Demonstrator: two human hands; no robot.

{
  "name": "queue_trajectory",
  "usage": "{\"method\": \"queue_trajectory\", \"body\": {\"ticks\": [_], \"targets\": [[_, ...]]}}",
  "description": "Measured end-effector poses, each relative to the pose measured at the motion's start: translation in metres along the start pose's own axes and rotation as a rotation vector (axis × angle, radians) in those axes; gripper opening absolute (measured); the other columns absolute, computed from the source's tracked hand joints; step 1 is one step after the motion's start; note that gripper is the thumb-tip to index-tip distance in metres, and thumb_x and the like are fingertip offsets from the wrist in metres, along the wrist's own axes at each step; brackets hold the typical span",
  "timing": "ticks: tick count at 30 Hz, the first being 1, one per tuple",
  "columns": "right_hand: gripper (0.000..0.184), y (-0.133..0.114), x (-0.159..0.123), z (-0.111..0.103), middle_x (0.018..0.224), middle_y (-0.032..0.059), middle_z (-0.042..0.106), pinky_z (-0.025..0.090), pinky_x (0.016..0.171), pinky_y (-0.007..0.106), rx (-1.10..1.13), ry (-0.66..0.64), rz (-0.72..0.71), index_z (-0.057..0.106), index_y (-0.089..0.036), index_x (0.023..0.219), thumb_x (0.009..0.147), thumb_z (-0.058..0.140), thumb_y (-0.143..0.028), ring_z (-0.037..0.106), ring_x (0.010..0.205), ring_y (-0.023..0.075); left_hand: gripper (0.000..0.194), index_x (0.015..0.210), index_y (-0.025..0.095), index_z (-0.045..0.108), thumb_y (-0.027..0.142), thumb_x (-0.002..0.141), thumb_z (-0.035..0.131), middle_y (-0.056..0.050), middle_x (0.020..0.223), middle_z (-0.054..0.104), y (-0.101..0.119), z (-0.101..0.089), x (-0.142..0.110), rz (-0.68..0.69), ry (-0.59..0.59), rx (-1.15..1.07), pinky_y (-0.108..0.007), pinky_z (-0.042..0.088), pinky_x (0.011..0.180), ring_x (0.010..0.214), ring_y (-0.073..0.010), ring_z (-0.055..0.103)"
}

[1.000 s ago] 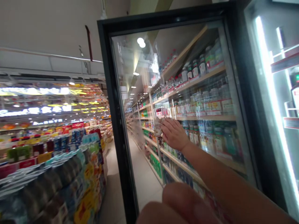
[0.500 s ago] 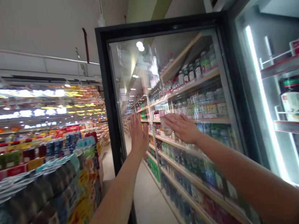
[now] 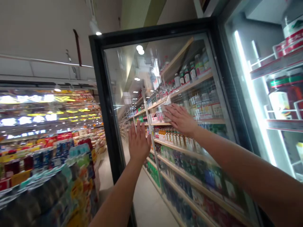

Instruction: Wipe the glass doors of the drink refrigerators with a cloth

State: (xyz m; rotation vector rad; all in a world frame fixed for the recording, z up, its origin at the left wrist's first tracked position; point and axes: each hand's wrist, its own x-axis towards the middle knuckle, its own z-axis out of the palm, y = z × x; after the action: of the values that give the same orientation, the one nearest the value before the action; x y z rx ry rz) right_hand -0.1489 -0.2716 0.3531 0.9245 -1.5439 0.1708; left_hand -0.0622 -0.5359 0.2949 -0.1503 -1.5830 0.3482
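A glass door in a black frame stands swung out in front of me. My left hand lies flat against the pane, fingers stretched upward, with nothing in it. Further right, my right hand presses a crumpled white cloth or tissue to the glass. Its fingers point left and cover most of the cloth, so only a pale edge shows clearly past them. Shelves of bottles appear in the glass behind both hands.
To the right is a lit cooler with bottles on wire-fronted shelves. Stacked packs of drinks fill the left side. A pale floor aisle runs between, beneath the hands.
My right hand has moved up across the glass with the cloth. The left hand stays flat on the pane. The view has turned slightly right, showing more of the cooler.
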Motion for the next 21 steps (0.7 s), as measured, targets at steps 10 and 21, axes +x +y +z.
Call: {"method": "queue_trajectory", "body": {"ticks": [10,21], "targets": [[0.058,0.040,0.024,-0.010,0.166,0.0131,0.031,0.027,0.121,0.063,-0.057,0.221,0.574,0.041,-0.013,0.154,0.100,0.035,-0.033,0.021,0.153,0.0384,0.074,0.163,0.014,0.015,0.038,0.102,0.049,-0.017,0.165,0.025,0.001,0.005,-0.003,-0.023,-0.012,0.000,-0.057,0.021,0.125,0.157,-0.0340,0.009],[0.055,0.073,0.059,-0.030,0.154,0.0235,0.044,0.039,0.115,0.055,-0.032,0.314,0.643,0.040,-0.007,0.150,0.096,0.032,-0.013,0.042,0.142,0.0367,0.072,0.162,0.014,0.020,0.039,0.101,0.049,-0.015,0.166,0.026,0.003,0.006,-0.003,-0.053,-0.030,-0.033,-0.057,0.020,0.126,0.157,-0.0333,0.007]]}}
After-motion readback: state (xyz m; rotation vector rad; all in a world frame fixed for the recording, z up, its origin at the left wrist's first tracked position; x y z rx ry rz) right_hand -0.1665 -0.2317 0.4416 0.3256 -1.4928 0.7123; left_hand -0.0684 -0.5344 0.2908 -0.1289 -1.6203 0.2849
